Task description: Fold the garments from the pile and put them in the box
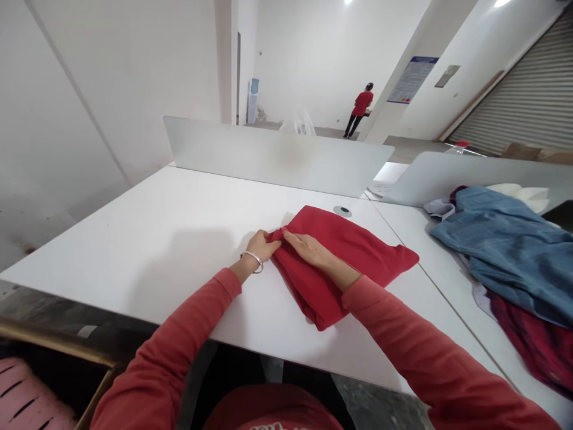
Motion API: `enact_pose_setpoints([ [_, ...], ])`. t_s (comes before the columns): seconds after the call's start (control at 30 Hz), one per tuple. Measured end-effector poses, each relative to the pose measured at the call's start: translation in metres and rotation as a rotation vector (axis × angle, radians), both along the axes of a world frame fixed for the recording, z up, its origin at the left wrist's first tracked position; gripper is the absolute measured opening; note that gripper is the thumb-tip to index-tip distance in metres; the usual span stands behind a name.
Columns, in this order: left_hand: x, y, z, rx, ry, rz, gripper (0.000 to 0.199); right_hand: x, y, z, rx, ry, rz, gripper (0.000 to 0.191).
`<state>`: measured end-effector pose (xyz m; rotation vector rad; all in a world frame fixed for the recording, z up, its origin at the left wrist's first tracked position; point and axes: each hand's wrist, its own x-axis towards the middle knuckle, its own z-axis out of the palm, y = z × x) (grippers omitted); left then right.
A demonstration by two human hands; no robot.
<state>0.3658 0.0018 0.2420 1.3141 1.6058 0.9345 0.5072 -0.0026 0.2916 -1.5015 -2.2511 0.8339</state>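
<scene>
A red garment (358, 245), folded into a rough bundle, lies on the white table (188, 203); its exact kind does not show. At its left corner my left hand (262, 245), with a silver bracelet on the wrist, pinches the gathered edge of the cloth. Just beside it, my right hand (308, 248) rests flat on top of the garment, fingers stretched together toward that same corner. The fingertips of both hands nearly meet. The underside of the bundle is hidden.
Blue denim clothing (505, 239) and a dark red plaid garment (537, 340) are piled on the right. A low frosted divider (268, 155) runs along the back. An open box (102, 388) with a pink item stands lower left. Far off, a person (362, 107) stands.
</scene>
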Motion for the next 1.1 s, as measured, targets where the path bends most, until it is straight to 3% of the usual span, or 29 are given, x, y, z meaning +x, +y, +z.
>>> enact_pose_setpoints([
  [0.17, -0.002, 0.011, 0.009, -0.023, -0.086, -0.021, 0.022, 0.011, -0.020, -0.016, 0.171, -0.122, 0.088, 0.039],
  [0.3, 0.005, 0.022, 0.013, 0.132, -0.284, -0.069, 0.017, 0.018, -0.031, -0.014, 0.260, -0.182, 0.105, 0.043],
  [0.4, 0.007, 0.035, 0.006, 0.214, -0.419, -0.061, 0.018, 0.025, -0.037, -0.015, 0.346, -0.242, 0.087, 0.049],
  [0.53, -0.002, 0.046, -0.013, 0.171, -0.274, 0.050, 0.024, 0.030, -0.040, -0.030, 0.350, -0.387, 0.078, 0.055],
  [0.67, -0.012, 0.048, -0.024, 0.151, -0.167, 0.052, 0.027, 0.028, -0.039, -0.042, 0.322, -0.445, 0.118, 0.058],
  [0.93, -0.020, 0.057, -0.009, 0.260, 0.065, -0.072, 0.015, 0.033, -0.046, -0.041, 0.400, -0.384, 0.068, 0.056],
  [1.1, -0.020, 0.067, -0.011, 0.280, 0.137, -0.067, 0.015, 0.035, -0.050, -0.035, 0.428, -0.393, 0.075, 0.056],
])
